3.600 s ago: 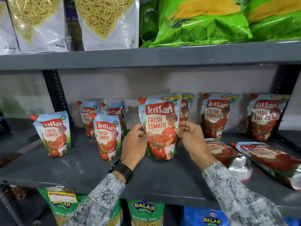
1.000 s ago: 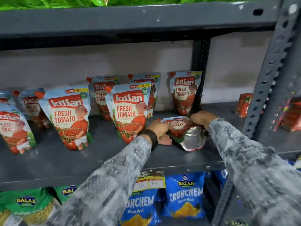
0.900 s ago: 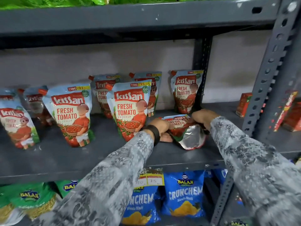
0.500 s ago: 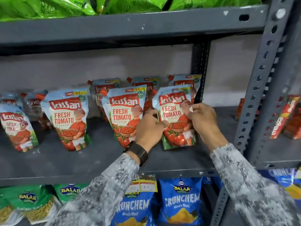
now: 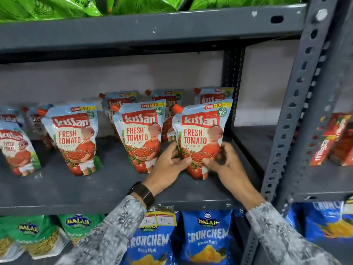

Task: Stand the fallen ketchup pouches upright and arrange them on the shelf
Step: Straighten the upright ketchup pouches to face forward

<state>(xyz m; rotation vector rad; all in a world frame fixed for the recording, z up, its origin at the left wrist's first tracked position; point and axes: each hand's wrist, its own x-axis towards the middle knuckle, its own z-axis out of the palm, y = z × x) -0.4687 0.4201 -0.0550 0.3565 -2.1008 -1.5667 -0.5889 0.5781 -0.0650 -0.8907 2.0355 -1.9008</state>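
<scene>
A Kissan ketchup pouch (image 5: 202, 129) stands upright at the right end of the grey shelf (image 5: 95, 188). My left hand (image 5: 168, 165) grips its lower left side and my right hand (image 5: 223, 163) grips its lower right side, thumbs on its front. To its left two more front-row pouches stand upright, one in the middle (image 5: 139, 134) and one further left (image 5: 73, 136). Behind them a back row of pouches (image 5: 122, 98) stands against the wall, partly hidden. Another pouch (image 5: 15, 148) leans at the left edge.
A perforated grey upright post (image 5: 298, 104) stands just right of the held pouch. Red cartons (image 5: 332, 138) sit on the neighbouring shelf. Green snack bags (image 5: 47, 6) fill the shelf above; blue Crunchem bags (image 5: 208, 238) and green Balaji bags hang below, with a price tag (image 5: 158, 219).
The pouch that lay flat at the shelf's right end a second ago now stands upright in both hands, which have slid down from its upper sides to its lower sides.
</scene>
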